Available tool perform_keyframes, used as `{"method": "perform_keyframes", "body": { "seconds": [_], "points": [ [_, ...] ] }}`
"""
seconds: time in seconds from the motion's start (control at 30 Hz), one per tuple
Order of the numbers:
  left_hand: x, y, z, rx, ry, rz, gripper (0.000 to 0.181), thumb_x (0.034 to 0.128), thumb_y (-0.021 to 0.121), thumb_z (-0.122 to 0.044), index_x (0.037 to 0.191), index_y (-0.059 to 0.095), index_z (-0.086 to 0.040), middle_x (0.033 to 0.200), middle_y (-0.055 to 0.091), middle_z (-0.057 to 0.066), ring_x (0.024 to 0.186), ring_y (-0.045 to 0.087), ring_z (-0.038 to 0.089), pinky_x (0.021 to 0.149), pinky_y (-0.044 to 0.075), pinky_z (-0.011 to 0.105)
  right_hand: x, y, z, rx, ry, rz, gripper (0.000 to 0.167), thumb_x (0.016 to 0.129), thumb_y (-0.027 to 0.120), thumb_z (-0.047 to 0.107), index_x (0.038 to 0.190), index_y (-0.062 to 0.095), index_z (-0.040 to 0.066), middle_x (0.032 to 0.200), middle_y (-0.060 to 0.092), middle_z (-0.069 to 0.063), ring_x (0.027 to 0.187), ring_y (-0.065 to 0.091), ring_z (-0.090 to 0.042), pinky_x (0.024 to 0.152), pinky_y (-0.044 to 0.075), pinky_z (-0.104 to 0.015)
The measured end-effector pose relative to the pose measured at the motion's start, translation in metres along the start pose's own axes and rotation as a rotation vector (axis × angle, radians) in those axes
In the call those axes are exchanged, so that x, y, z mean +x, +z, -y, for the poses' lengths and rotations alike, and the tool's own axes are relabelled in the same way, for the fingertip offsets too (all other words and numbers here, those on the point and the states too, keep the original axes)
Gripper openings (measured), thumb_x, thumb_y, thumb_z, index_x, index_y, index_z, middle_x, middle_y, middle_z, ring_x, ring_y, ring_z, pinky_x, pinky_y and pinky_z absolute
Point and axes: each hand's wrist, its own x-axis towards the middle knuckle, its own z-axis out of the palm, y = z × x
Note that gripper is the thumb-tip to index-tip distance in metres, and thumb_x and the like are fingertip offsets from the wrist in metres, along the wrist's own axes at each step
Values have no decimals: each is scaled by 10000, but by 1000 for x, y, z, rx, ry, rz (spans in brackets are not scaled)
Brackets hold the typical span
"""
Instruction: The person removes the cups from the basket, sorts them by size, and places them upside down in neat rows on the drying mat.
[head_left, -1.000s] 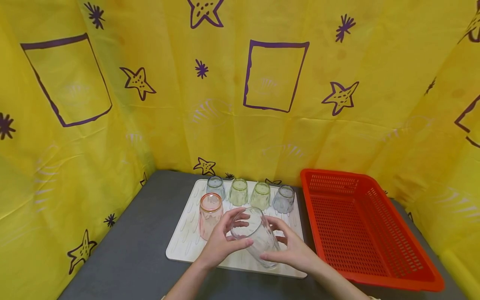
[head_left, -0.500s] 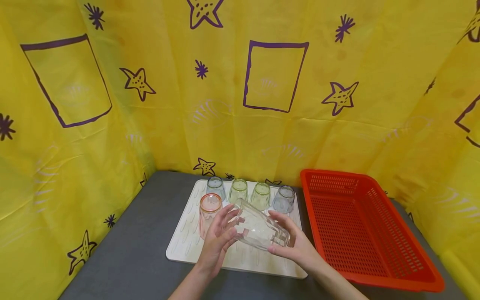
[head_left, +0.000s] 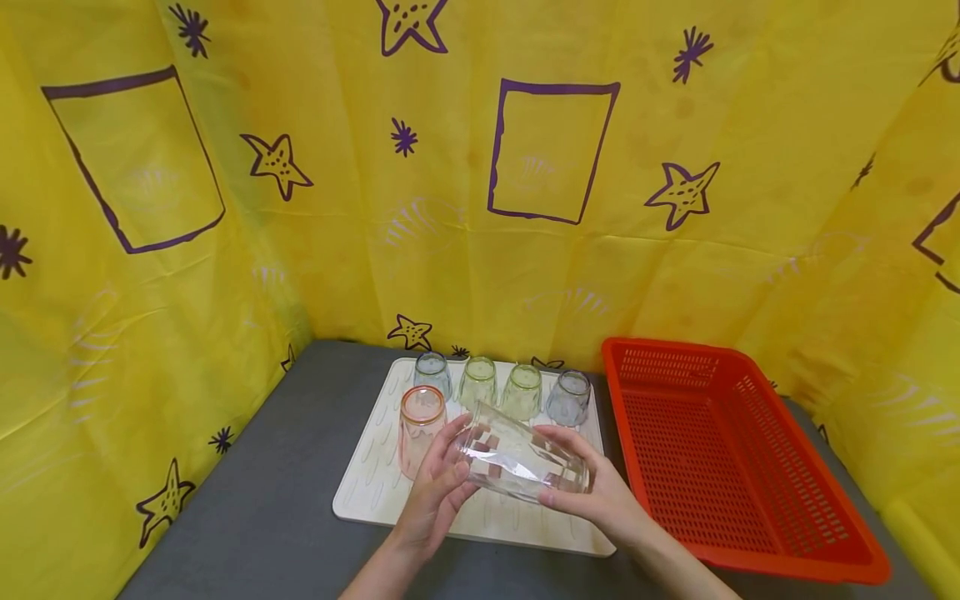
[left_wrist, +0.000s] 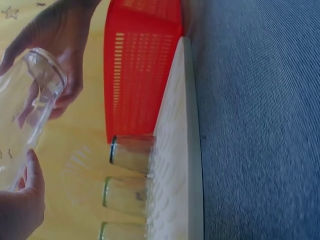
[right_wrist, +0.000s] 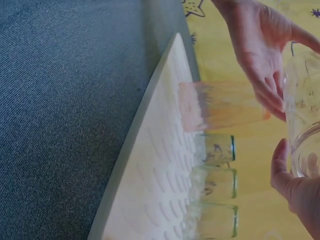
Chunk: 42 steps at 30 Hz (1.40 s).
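In the head view a tall clear drinking glass (head_left: pixel 517 457) lies tilted in the air over the white draining mat (head_left: pixel 375 467), its mouth to the left. My left hand (head_left: pixel 435 487) holds it around the mouth end. The base end is gripped by my right hand (head_left: pixel 596 483), thumb in front. In the left wrist view the glass's thick base (left_wrist: pixel 47 75) shows against the right palm. Just left of my left hand, a pink glass (head_left: pixel 422 425) with an orange rim stands on the mat.
Along the mat's back edge stand a blue glass (head_left: pixel 432 377), two green glasses (head_left: pixel 478 385) and a grey-blue glass (head_left: pixel 568 398). A red perforated basket (head_left: pixel 626 442) sits right of the mat. Yellow patterned cloth (head_left: pixel 345 275) walls in the grey table (head_left: pixel 255 467).
The clear glass has turned from mouth facing me to lying nearly sideways, with its base swung to the right. Both hands have shifted with it. The other glasses have stayed put.
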Motion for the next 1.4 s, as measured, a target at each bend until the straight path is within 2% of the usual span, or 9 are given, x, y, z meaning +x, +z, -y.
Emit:
{"method": "perform_keyframes", "body": {
  "seconds": [0.27, 0.4, 0.53, 0.63, 0.8, 1.03, 1.17, 1.3, 1.4],
  "points": [
    [4, -20, -5, 257, 52, 142, 751, 898, 653, -122, 1492, 212, 3, 1449, 366, 186, 1260, 467, 196, 989, 454, 352, -1, -7, 2, -24, -18, 82, 651, 823, 749, 12, 1398, 448, 66, 1321, 448, -245, 1025, 608, -291, 784, 561, -387],
    [6, -24, -12, 383, 64, 208, 807, 842, 724, -98, 1497, 255, -61, 1456, 366, 188, 1257, 471, 238, 961, 475, 363, -2, -9, 3, -34, -41, 123, 651, 824, 746, 1, 1394, 432, 34, 1285, 444, -274, 1019, 606, -338, 755, 567, -418],
    [6, -25, -19, 530, 64, 222, 843, 792, 776, -75, 1496, 318, -154, 1432, 416, 145, 1230, 496, 248, 914, 500, 366, -2, -9, 4, -65, -36, 129, 645, 817, 760, 20, 1381, 451, 65, 1242, 441, -272, 987, 606, -349, 718, 574, -423],
    [5, -24, -22, 594, 49, 216, 817, 779, 794, -80, 1471, 373, -188, 1380, 462, 123, 1193, 524, 237, 881, 516, 371, -3, -7, 3, -61, -32, 128, 647, 814, 764, 26, 1380, 454, 85, 1245, 439, -273, 986, 613, -342, 718, 574, -421],
    [4, -23, -21, 592, 52, 204, 743, 778, 798, -74, 1418, 425, -133, 1305, 516, 158, 1124, 554, 238, 820, 546, 387, -3, -5, 0, -20, -54, 129, 666, 814, 755, 7, 1392, 431, 71, 1303, 405, -275, 1028, 593, -364, 739, 569, -429],
    [3, -24, -16, 523, 97, 181, 704, 770, 783, -18, 1372, 419, 7, 1271, 515, 223, 1074, 580, 232, 775, 564, 395, -1, -4, -5, -53, -70, 69, 746, 805, 768, 37, 1441, 382, 100, 1343, 405, -234, 1116, 532, -365, 805, 554, -390],
    [1, -24, -12, 469, 128, 159, 683, 775, 758, 20, 1367, 417, 0, 1256, 504, 275, 1076, 594, 290, 779, 562, 402, 1, -3, -9, 79, -83, 60, 762, 834, 720, -2, 1474, 316, 84, 1378, 350, -226, 1141, 534, -334, 840, 542, -394],
    [0, -22, -10, 427, 125, 114, 673, 781, 735, 33, 1369, 410, -10, 1271, 470, 344, 1112, 574, 378, 792, 557, 392, 1, 0, -14, 254, -90, 106, 749, 877, 640, -39, 1503, 243, 74, 1401, 321, -210, 1176, 517, -312, 908, 510, -392],
    [0, -21, -10, 400, 130, 99, 667, 786, 728, 25, 1367, 402, 0, 1282, 457, 356, 1135, 551, 397, 806, 553, 388, -1, 3, -17, 333, -56, 125, 726, 893, 604, -31, 1511, 243, 90, 1412, 351, -181, 1223, 470, -304, 968, 470, -383]
  ]
}}
